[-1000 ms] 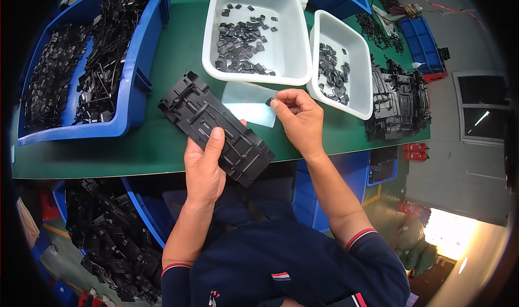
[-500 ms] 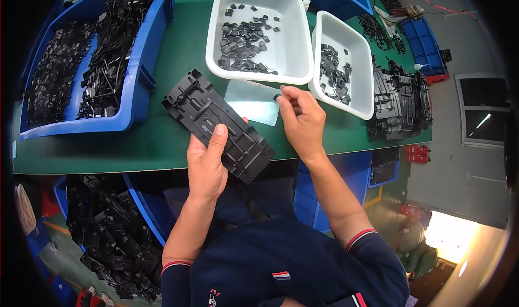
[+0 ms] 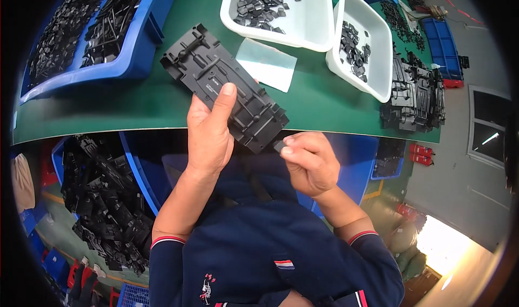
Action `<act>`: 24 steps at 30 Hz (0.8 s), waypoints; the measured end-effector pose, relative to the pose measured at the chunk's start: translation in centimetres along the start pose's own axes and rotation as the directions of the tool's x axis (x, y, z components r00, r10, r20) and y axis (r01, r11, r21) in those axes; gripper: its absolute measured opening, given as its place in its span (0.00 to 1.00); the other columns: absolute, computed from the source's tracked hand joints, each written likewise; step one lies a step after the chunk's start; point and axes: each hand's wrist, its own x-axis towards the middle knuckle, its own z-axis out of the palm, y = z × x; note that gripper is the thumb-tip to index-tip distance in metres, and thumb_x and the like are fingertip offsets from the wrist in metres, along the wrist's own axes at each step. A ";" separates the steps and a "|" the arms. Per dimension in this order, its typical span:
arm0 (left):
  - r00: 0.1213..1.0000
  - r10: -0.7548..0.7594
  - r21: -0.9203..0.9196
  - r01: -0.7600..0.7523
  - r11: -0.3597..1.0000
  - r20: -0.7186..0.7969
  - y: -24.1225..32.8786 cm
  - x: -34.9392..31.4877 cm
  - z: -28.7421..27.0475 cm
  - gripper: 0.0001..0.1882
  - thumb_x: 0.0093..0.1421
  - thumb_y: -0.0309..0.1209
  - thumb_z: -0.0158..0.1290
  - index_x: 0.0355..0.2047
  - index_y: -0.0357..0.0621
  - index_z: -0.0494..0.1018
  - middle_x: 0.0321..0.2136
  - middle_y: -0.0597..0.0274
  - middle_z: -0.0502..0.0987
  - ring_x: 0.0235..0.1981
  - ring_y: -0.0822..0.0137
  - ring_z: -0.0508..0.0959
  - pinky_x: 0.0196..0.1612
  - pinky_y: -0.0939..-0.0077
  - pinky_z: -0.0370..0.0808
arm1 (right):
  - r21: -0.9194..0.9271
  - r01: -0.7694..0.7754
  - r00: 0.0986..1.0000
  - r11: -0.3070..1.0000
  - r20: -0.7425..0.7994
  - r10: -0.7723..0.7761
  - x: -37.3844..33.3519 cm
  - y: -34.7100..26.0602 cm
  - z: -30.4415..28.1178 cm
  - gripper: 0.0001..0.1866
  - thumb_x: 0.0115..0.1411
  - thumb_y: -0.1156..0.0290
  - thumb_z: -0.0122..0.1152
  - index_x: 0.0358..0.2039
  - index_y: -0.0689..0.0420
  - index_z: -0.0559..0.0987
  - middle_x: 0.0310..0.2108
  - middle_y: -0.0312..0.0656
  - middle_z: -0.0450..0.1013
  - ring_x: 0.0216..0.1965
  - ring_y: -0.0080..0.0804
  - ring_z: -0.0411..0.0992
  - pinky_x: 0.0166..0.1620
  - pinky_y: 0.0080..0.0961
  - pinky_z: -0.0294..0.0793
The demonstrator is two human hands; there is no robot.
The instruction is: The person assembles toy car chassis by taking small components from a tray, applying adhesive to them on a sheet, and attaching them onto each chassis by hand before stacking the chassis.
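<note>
Black plate (image 3: 216, 72): likely light, stiff; hold long edges | left hand (image 3: 210, 137) clamps it under thumb | right hand (image 3: 312, 166) pinches 1 tab (image 3: 278, 145)

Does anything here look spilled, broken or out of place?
Nothing plainly stands out. The left hand holds a black plate with no visible break. The right hand pinches a small black chip by its near end. Similar-looking pieces sit inside the white tubs.

Two hands (image 3: 210, 144) (image 3: 314, 165), one held plate (image 3: 207, 69), one held chip (image 3: 278, 145), two white tubs (image 3: 309, 23) (image 3: 377, 42), one pale sheet (image 3: 274, 73)
</note>
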 end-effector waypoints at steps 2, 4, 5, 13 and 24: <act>0.999 0.051 0.020 -0.051 0.998 0.006 0.0 -0.3 0.3 0.19 0.66 0.28 0.46 0.55 0.36 0.61 0.50 0.50 0.71 0.48 0.59 0.75 0.51 0.63 0.75 | 0.007 0.002 1.000 1.000 0.008 -0.002 -0.5 -0.2 0.3 0.16 0.46 0.84 0.68 0.36 0.57 0.79 0.32 0.42 0.73 0.30 0.35 0.74 0.32 0.24 0.75; 0.998 0.068 0.044 -0.068 0.997 0.002 -0.2 -0.8 0.3 0.19 0.66 0.28 0.46 0.55 0.36 0.60 0.50 0.50 0.70 0.48 0.59 0.75 0.51 0.63 0.75 | 0.018 0.032 0.999 0.999 0.022 -0.033 -1.0 -0.2 0.6 0.17 0.43 0.84 0.68 0.36 0.57 0.79 0.32 0.41 0.74 0.30 0.36 0.75 0.31 0.24 0.74; 0.996 0.084 0.064 -0.084 0.994 0.005 -0.3 -1.0 0.3 0.19 0.66 0.27 0.46 0.55 0.36 0.60 0.51 0.50 0.70 0.48 0.59 0.75 0.51 0.63 0.75 | 0.024 0.031 0.999 0.999 0.023 -0.031 -1.1 -0.2 0.7 0.17 0.43 0.84 0.68 0.36 0.57 0.79 0.32 0.41 0.74 0.30 0.36 0.75 0.31 0.24 0.74; 0.991 0.134 0.118 -0.135 0.984 0.018 -0.2 -2.0 1.0 0.19 0.65 0.25 0.46 0.55 0.36 0.60 0.51 0.50 0.70 0.48 0.60 0.75 0.51 0.64 0.74 | -0.005 0.085 0.995 0.996 0.058 -0.085 -1.4 -0.3 1.0 0.18 0.40 0.83 0.68 0.35 0.56 0.80 0.32 0.40 0.74 0.30 0.36 0.75 0.31 0.24 0.75; 0.985 0.164 0.136 -0.169 0.976 0.046 -0.1 -2.4 1.0 0.17 0.65 0.24 0.47 0.53 0.36 0.62 0.50 0.52 0.71 0.49 0.62 0.75 0.51 0.66 0.74 | -0.003 0.054 0.995 0.999 0.088 -0.053 -1.6 -0.4 1.0 0.18 0.40 0.83 0.67 0.35 0.56 0.80 0.32 0.39 0.74 0.31 0.35 0.75 0.33 0.25 0.74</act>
